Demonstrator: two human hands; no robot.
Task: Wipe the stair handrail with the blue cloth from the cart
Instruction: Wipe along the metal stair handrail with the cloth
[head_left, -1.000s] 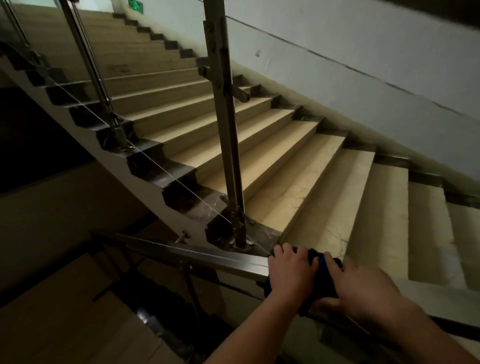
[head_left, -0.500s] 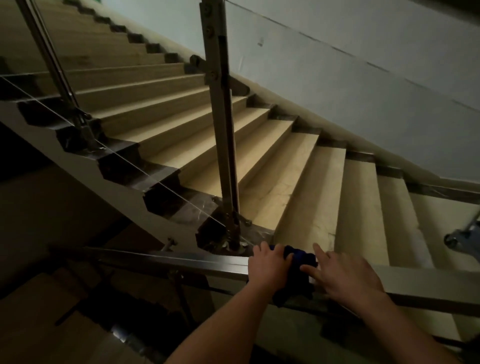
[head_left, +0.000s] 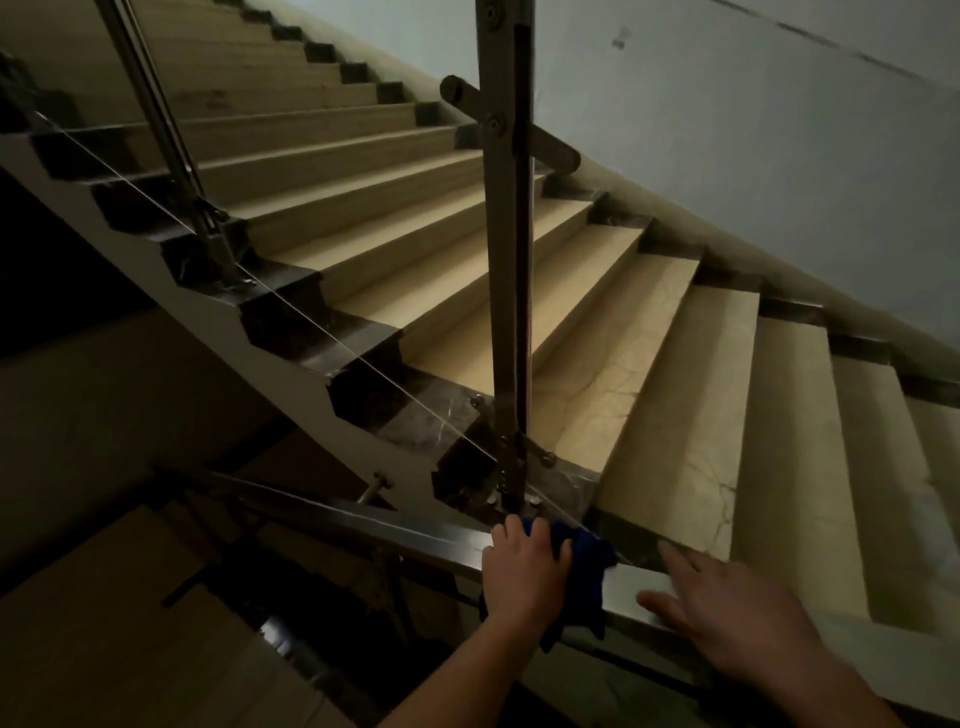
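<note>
Cloth (head_left: 582, 556) on handrail (head_left: 395, 525)

Two hands show: the left hand (head_left: 524, 571) at about six o'clock and the right hand (head_left: 737, 613) at about five. One blue cloth (head_left: 582, 556) and one handrail (head_left: 363, 519) lie low in view. Two upright metal posts stand, one (head_left: 506, 260) at twelve o'clock, the other (head_left: 156, 114) at ten.

no readable text, label, brand, number or sign anywhere in view.
</note>
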